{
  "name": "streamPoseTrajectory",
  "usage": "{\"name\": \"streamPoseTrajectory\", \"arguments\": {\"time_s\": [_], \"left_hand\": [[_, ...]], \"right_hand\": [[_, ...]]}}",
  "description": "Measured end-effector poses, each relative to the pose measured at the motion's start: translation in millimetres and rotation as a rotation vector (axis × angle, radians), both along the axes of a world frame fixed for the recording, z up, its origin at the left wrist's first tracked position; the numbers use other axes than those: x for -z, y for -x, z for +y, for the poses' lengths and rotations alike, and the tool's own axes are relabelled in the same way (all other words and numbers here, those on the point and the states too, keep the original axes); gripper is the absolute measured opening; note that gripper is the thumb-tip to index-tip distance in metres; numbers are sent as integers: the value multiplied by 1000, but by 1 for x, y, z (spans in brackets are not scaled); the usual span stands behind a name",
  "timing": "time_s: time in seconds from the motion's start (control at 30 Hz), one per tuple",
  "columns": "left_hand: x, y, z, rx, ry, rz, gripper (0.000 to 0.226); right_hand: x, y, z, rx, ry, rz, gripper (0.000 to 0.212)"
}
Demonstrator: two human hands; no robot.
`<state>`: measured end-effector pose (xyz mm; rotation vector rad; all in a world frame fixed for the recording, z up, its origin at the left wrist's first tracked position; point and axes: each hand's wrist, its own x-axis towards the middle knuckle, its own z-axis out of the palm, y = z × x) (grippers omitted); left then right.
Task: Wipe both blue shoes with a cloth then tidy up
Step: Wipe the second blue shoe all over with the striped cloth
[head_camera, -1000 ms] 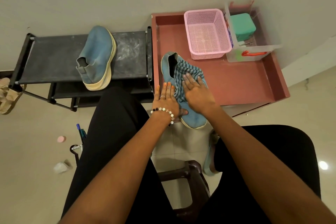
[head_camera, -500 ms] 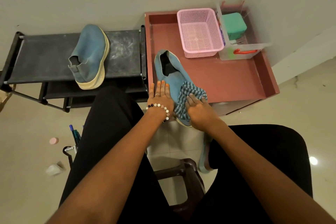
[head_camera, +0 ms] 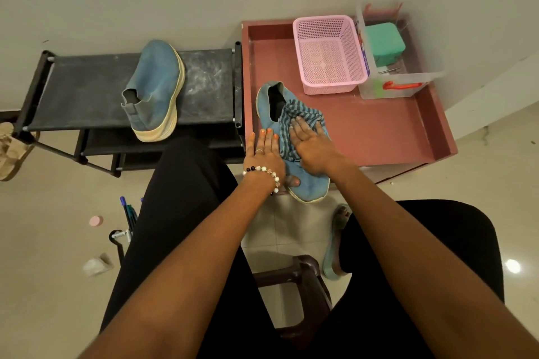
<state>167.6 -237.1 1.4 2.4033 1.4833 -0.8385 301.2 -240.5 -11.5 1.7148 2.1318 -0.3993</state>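
Note:
One blue shoe (head_camera: 307, 183) lies on the front left corner of the red tray (head_camera: 379, 128), its toe sticking out over the tray's near edge. A blue striped cloth (head_camera: 294, 116) is spread over its middle. My right hand (head_camera: 313, 146) presses flat on the cloth, fingers pointing towards the shoe's opening. My left hand (head_camera: 264, 151) lies flat against the shoe's left side, thumb under the toe, holding it steady. The second blue shoe (head_camera: 156, 87) stands on the black shoe rack (head_camera: 81, 90) to the left, untouched.
A pink mesh basket (head_camera: 329, 52) and a clear box (head_camera: 399, 79) holding a green block sit at the tray's back. Pens (head_camera: 128, 213), a pink cap (head_camera: 95, 220) and a crumpled scrap lie on the floor at left. A brown stool (head_camera: 294, 274) stands between my legs.
My right hand slid the cloth from the shoe's toe end back up to its middle, near the opening. My left hand stayed on the shoe's side.

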Motion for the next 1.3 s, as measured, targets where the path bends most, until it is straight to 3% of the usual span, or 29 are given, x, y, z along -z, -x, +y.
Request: {"name": "streamPoseTrajectory", "arguments": {"time_s": [0.1, 0.27, 0.4, 0.5, 0.7, 0.83, 0.9, 1.17, 1.3], "left_hand": [[-2, -2, -3, 15, -37, 39, 114], [-1, -1, -4, 41, -116, 37, 70], [0, -3, -3, 49, -90, 58, 92], [-1, -3, -1, 54, -57, 63, 96], [1, -2, 5, 88, -45, 35, 83], [-1, -3, 8, 104, 6, 26, 116], [-4, -3, 8, 123, 18, 33, 120], [-1, 0, 8, 76, 9, 14, 115], [-1, 0, 5, 99, -70, 34, 76]], "right_hand": [[-2, -3, -20, -30, 68, 0, 75], [-7, -3, -75, 18, 149, 88, 73], [-4, 6, -107, 76, 174, 178, 70], [-5, 4, -108, 20, 144, 118, 68], [-4, 7, -78, -17, 34, -53, 58], [-3, 9, -37, 70, 17, -48, 69], [-2, 7, -21, 107, 68, 5, 72], [-10, 9, -17, 110, 94, 64, 68], [-18, 6, -53, 28, 126, 80, 64]]}}
